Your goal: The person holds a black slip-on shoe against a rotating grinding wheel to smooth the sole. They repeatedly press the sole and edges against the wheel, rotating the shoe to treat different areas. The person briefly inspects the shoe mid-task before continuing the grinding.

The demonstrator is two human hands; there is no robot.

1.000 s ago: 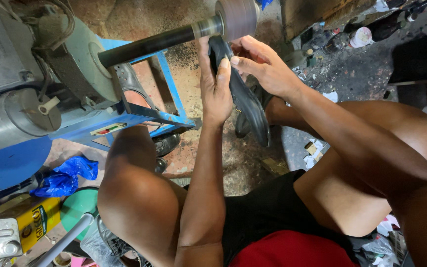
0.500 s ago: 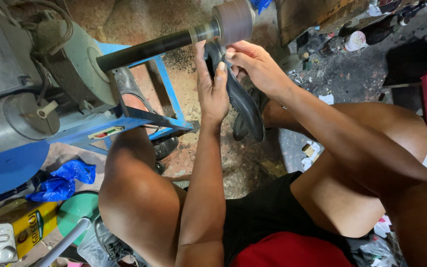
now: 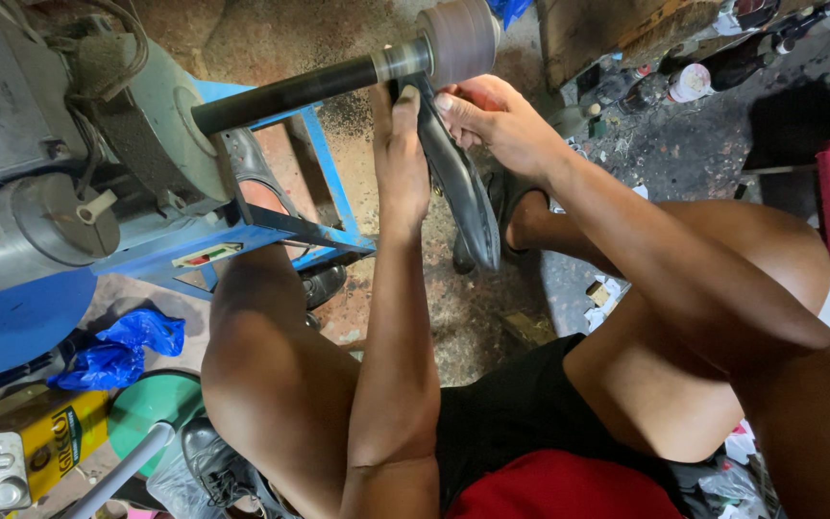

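both hands grip one dark shoe sole point(image 3: 463, 192), holding its upper end up against the underside of the sanding drum point(image 3: 461, 38) at the tip of a black shaft point(image 3: 290, 88). the left hand point(image 3: 401, 154) is clenched around the sole's left edge, thumb up near the shaft; the right hand point(image 3: 492, 120) is wrapped over the right edge, fingertips pressed on the top. the sole hangs down between the knees, its lower end free above the dusty floor point(image 3: 473, 317). judging by this, the grinding is under way at the tip only; how much of the edge is already finished i cannot tell. counted: one sole, one drum, one shaft, one grey motor point(image 3: 21, 221) on one blue frame point(image 3: 324, 183), one black shoe point(image 3: 324, 282) under the frame, one blue bag point(image 3: 122, 348), one yellow can point(image 3: 26, 452).
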